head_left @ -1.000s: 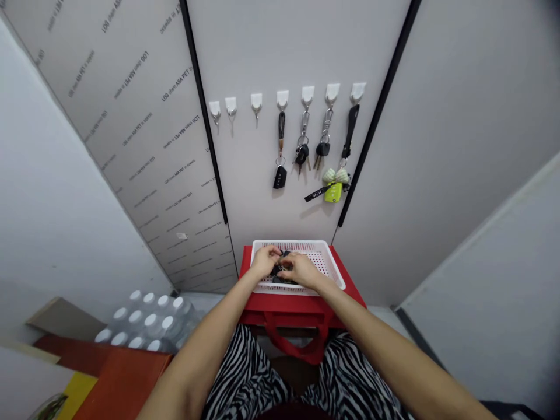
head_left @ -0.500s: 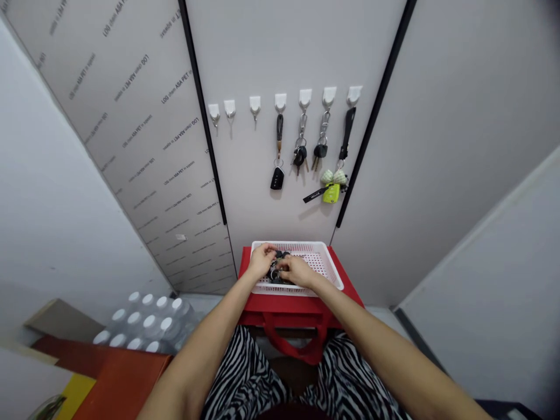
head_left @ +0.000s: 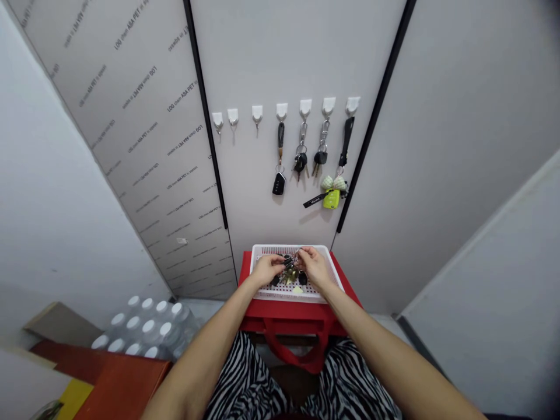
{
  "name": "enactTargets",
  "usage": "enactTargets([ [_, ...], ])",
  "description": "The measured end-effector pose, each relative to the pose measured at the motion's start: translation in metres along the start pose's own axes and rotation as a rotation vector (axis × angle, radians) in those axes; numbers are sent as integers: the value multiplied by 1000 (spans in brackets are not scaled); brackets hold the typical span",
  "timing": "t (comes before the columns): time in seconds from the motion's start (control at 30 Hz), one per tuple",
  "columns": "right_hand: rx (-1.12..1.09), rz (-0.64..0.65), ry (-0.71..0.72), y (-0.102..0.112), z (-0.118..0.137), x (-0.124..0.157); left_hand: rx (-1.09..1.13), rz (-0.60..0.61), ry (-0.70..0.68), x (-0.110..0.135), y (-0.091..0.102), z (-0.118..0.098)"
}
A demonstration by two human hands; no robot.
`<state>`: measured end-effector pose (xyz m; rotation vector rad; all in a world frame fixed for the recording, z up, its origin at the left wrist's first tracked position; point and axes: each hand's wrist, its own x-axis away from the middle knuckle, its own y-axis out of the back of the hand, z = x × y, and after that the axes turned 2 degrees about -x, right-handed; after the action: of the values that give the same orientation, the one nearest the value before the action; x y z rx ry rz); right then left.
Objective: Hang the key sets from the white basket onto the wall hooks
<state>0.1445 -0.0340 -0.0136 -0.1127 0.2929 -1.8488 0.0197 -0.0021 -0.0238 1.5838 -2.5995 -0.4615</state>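
Note:
Over the white plastic basket (head_left: 280, 297) my two hands hold a bunch of keys (head_left: 290, 276), with dark fobs and brass-coloured blades hanging down. My left hand (head_left: 268, 270) pinches a dark part of the bunch with fingers pressed together. On the other side, my right hand (head_left: 313, 266) is closed on the metal ring or chain end. A black key fob (head_left: 302, 278) hangs or lies just below the right fingers; I cannot tell which. A small pale yellow piece (head_left: 298, 289) shows at the basket's front. My fingers partly cover the bunch.
The basket stands on a red bag (head_left: 301, 310) with a looped handle. White hooks (head_left: 282, 111) line the panel ahead; several carry keys, such as a black car key (head_left: 279, 183) and a lime-green key case (head_left: 331, 199). Bottles (head_left: 149, 326) and an orange-brown box (head_left: 126, 388) are at left.
My hands have lifted the keys from the basket's left part and moved right with them. My right hand has turned and now pinches the top end. The view has tilted slightly up.

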Motion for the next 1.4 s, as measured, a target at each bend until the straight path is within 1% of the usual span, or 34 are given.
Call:
enactTargets([
  [0.07, -34, -44, 17, 1, 0, 0, 47, -34, 23, 0, 1, -1],
  [0.1, -40, -44, 17, 1, 1, 0, 78, -49, 27, 0, 2, -2],
  [0.13, -40, -26, 9, 1, 1, 0, 106, -71, 28, 0, 3, -2],
  [0.27, -32, 110, -59, 0, 2, 2, 150, -182, 28, 0, 5, -6],
  [0.33, -35, 140, -83, -1, 2, 3, 141, -198, 28, 0, 5, -6],
  [0.47, 24, 98, -73, 0, -1, 1, 125, -199, 36, -1, 5, -6],
  [0.57, 103, 79, -16, 0, -3, -1, 83, -247, 11, -2, 5, -5],
  [0.67, 176, 57, 41, 0, -4, -1, -35, -308, -44, -3, 5, -2],
  [0.73, 179, 67, 55, -1, -2, 0, -138, -272, -88, -3, 4, 0],
  [0.83, 157, 147, 54, -6, 3, 3, -215, -141, -135, -2, 4, 2],
  [0.9, 161, 193, 63, -11, 6, 4, -189, -89, -143, -2, 5, 2],
  [1.0, 179, 209, 78, -18, 10, 5, -100, -56, -143, -3, 6, 2],
  [1.13, 286, 219, 100, -21, 13, 1, 24, -47, -110, -2, 5, 0],
  [1.23, 380, 227, 131, -20, 16, -3, 105, -68, -66, 0, 7, -5],
  [1.33, 425, 216, 116, -19, 23, -8, 198, -109, -21, 2, 15, -17],
  [1.4, 420, 238, 95, -22, 31, -12, 224, -133, -3, 1, 24, -29],
])
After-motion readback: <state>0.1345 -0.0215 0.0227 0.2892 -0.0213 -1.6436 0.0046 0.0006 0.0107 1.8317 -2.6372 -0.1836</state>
